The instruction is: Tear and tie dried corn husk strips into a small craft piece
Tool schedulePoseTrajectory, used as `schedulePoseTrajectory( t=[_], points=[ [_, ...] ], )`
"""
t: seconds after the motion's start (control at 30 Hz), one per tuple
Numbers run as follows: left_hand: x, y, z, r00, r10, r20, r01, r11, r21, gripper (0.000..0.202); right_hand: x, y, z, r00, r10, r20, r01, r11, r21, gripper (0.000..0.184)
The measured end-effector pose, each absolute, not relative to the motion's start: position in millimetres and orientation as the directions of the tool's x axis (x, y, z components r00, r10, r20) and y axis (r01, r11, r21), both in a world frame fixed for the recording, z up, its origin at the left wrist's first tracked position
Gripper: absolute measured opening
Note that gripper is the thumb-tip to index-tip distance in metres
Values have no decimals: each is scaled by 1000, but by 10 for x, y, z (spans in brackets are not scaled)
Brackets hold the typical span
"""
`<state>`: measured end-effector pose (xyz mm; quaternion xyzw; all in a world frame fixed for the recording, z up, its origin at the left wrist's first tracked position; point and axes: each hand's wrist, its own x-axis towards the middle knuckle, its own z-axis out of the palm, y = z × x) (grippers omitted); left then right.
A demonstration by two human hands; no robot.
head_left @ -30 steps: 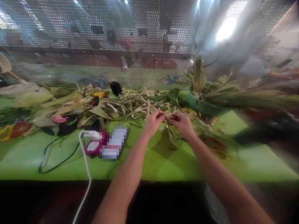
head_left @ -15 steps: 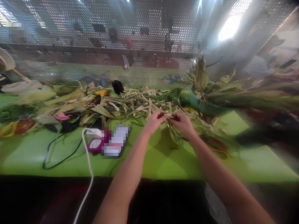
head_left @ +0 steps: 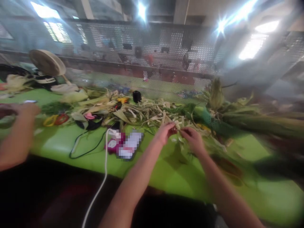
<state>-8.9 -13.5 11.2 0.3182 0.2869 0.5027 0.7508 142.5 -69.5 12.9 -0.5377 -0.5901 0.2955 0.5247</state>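
Note:
Over the green table my left hand [head_left: 166, 132] has its fingers pinched on a small bundle of corn husk strips [head_left: 180, 148]. Close beside it, on the right, my right hand [head_left: 193, 140] pinches the same bundle with thumb and fingers. Pale bits show between the fingertips, and greenish strips hang below them. The exact grip is small and blurred. Just behind both hands lies a long heap of dry, torn husks [head_left: 152, 114].
A phone [head_left: 130, 145], a magenta charger block [head_left: 112, 145] and a white cable [head_left: 106, 163] lie left of my arms. Long green husks [head_left: 261, 123] stretch across the right. Another person's hand [head_left: 27, 109] is at far left. Perforated metal sheeting [head_left: 106, 41] stands behind.
The view has swung left and up, so the table contents sit further right. Another person's arm has come into view at left. My fingertips are slightly further apart, still at the husk strips.

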Motion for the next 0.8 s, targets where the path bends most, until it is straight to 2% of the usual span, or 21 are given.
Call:
schedulePoseTrajectory(
  t=[0.2,0.27,0.37,0.43,0.5,0.57,0.63,0.67,0.7,0.73,0.77,0.8],
  points=[
    [-413,318,485,-42,993,-114,-689,54,722,16,1505,-665,159,271,927,259,221,202,-954,43],
    [-518,562,695,-79,989,-126,-698,35,716,15,1498,-669,160,253,931,263,223,208,-952,42],
    [-600,761,896,-24,988,-152,-634,102,767,40,1472,-690,162,226,927,300,252,242,-937,40],
    [-615,646,892,-63,981,-184,-557,118,822,53,1457,-707,171,223,912,343,283,276,-918,37],
    [-631,279,782,-78,992,-102,-527,46,849,59,1444,-726,187,225,896,383,312,307,-899,34],
    [-688,-306,600,44,999,-30,-533,49,845,57,1431,-746,208,226,878,423,346,333,-877,32],
    [-797,-992,372,382,923,44,-495,164,853,50,1417,-766,229,228,855,465,393,356,-848,30],
    [-862,-1323,241,552,832,58,-422,219,880,48,1411,-775,238,227,844,486,419,366,-831,29],
    [-922,-1620,96,736,676,26,-293,284,913,45,1404,-781,246,224,831,509,445,377,-812,28],
    [-967,-1869,-67,882,469,-45,-132,339,931,44,1399,-784,252,221,815,535,477,388,-788,27],
    [-986,-2064,-247,955,269,-126,26,349,937,45,1395,-784,257,209,799,564,513,401,-759,26],
    [-976,-2203,-440,954,228,-194,109,339,934,44,1393,-782,260,185,783,594,547,420,-724,24]
  ],
)
